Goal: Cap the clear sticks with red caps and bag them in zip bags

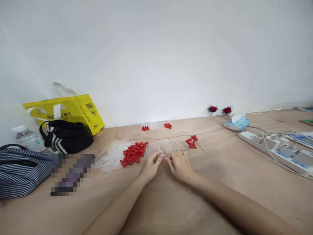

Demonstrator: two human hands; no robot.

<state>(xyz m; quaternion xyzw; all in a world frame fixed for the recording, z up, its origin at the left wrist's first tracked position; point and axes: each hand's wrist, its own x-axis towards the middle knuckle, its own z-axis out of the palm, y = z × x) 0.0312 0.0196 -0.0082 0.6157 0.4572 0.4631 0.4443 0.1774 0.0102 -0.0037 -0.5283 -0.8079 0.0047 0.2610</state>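
Observation:
My left hand [153, 164] and my right hand [180, 165] meet above the wooden table, fingers pinched close together. Between their fingertips is a thin pale stick, partly hidden by the fingers. Just beyond them lies a row of similar thin pale sticks [168, 146], side by side. Left of my left hand is a heap of small red club-shaped pieces [134, 153]. Several more red pieces [192, 142] lie to the right of the row, with a few loose sticks [201, 146] beside them.
Near the wall are clear bags [156, 126] with red pieces. Clear plastic bags [110, 163], a black pouch [73, 137], a yellow bag [83, 109] and a striped bag [22, 173] lie left. Right are two dark red roses [227, 110], a tissue pack [237, 123] and a power strip [276, 153] with cables.

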